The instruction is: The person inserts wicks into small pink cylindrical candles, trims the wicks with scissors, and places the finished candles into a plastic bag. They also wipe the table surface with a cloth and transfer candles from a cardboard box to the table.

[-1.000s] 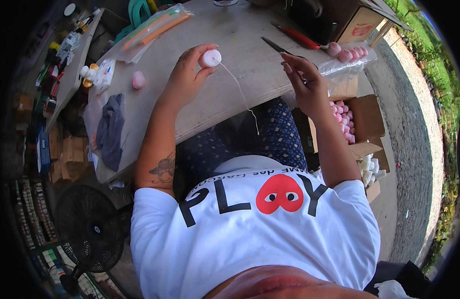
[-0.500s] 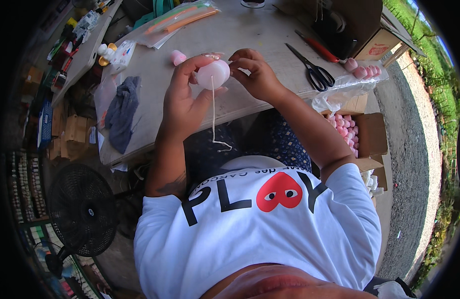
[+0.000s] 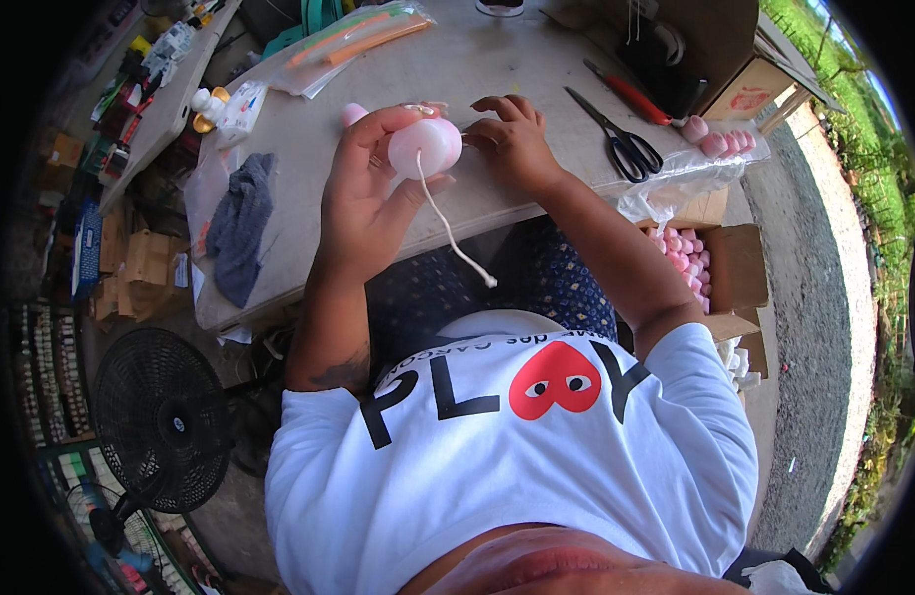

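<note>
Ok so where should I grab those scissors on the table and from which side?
Take the scissors by the black handle loops, coming from the near table edge. They lie flat with the loops toward the person and the blades pointing away, clear of the right hand.

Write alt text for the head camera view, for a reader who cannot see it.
Seen from above, a seated person's left hand holds a pale pink ball with a white string hanging from it, while the right hand touches its side. On the table lie scissors, a grey cloth and plastic bags.
</note>
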The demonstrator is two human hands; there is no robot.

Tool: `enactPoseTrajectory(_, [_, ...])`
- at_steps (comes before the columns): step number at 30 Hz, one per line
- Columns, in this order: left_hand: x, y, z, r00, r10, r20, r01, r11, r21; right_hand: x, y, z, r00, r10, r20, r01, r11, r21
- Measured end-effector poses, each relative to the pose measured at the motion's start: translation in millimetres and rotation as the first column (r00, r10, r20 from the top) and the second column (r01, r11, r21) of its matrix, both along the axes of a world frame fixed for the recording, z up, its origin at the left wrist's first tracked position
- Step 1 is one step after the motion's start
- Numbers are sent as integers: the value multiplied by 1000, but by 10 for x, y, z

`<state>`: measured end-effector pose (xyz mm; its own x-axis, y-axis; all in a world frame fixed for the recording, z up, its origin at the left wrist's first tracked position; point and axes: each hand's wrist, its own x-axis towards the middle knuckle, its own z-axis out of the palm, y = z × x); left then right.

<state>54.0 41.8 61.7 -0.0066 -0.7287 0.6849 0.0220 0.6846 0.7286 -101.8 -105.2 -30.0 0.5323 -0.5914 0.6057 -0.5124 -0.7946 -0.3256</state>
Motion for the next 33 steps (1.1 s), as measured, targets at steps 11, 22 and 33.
enactPoseTrajectory(11, [-127, -161, -218, 999, -27, -34, 32, 983, 181, -33, 424, 365, 920, 231, 316, -297, 939, 176])
enactPoseTrajectory(22, [-201, -191, -164, 966, -187, -181, 226, 947, 228, -111, 77, 29, 987, -103, -122, 90, 990, -110])
enactPoseTrajectory(33, [-300, -503, -821, 987, -3, 159, -23, 987, 160, -1421, -122, 157, 752, -519, -406, 592, 803, 68])
